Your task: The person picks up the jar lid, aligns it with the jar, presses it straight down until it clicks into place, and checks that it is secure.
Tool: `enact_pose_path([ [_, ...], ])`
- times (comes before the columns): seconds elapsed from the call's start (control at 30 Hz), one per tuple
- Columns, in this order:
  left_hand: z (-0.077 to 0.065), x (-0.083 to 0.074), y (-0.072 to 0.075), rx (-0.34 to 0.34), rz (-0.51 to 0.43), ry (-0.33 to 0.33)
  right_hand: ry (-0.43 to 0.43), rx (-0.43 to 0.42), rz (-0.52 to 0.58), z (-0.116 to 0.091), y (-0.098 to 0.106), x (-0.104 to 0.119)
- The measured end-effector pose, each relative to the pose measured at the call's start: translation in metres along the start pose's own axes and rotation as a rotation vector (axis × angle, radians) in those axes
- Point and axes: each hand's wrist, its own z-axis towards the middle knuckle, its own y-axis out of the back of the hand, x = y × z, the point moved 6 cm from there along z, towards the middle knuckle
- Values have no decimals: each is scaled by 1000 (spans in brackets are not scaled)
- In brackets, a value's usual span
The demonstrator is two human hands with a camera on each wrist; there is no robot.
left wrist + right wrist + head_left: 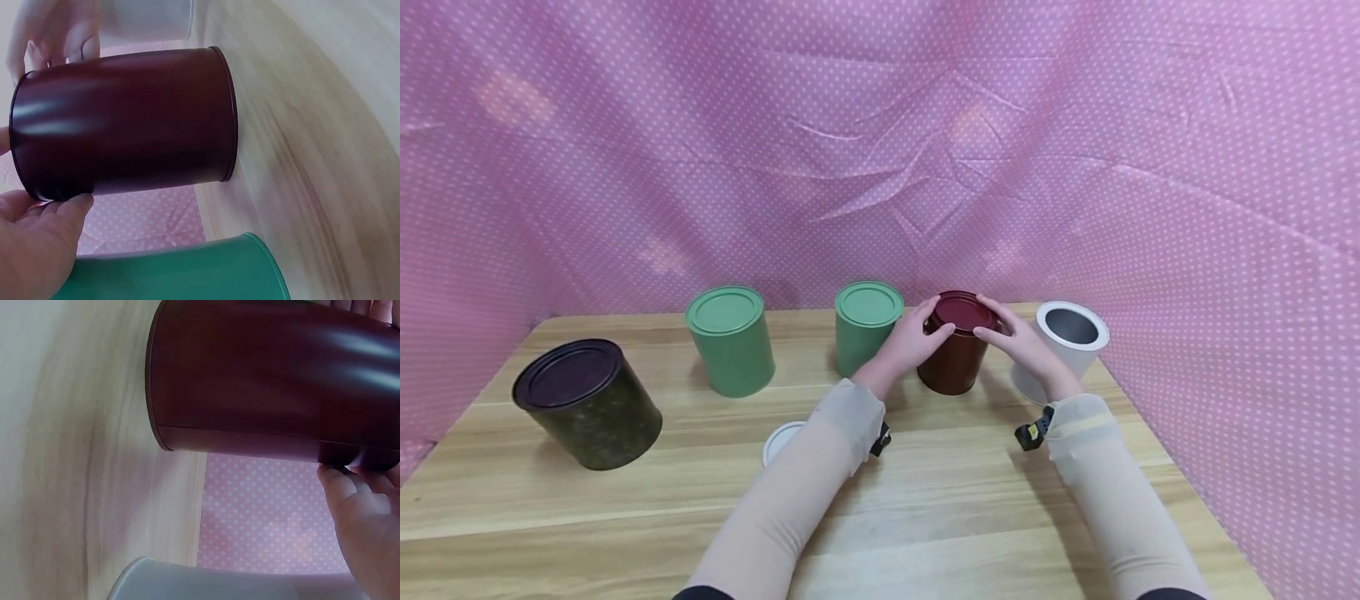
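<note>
A dark red tin (953, 371) with its round lid (964, 312) on stands upright at the back of the table, right of the middle. My left hand (910, 340) holds the tin's upper left side, fingers and thumb around the rim. On the opposite side my right hand (1026, 350) grips the top edge in the same way. In the left wrist view, the left fingers (69, 215) touch the wall just below the rim. The right wrist view has the right fingers (340, 487) against the tin's side near its top.
A white tin (1075, 329) stands uncovered behind my right wrist. Two lidded green tins (737, 358) (853, 346) stand to the left, with a dark mottled tin (602, 425) farther left. A white lid (778, 440) lies partly under my left forearm. Pink dotted cloth (880, 167) surrounds the wooden table (925, 517).
</note>
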Motion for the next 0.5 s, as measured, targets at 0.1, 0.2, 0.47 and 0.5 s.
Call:
enact_pose_path([
  [0.1, 0, 2, -1, -10, -29, 7, -1, -6, -6, 0, -2, 0],
  [0.2, 0, 4, -2, -25, -53, 24, 3, -4, -9, 0, -3, 2],
  [0.47, 1, 5, 1, -27, -87, 65, -2, 17, 20, 2, -7, 6],
  [0.5, 1, 5, 1, -27, -94, 71, 2, 22, 18, 2, -8, 7],
])
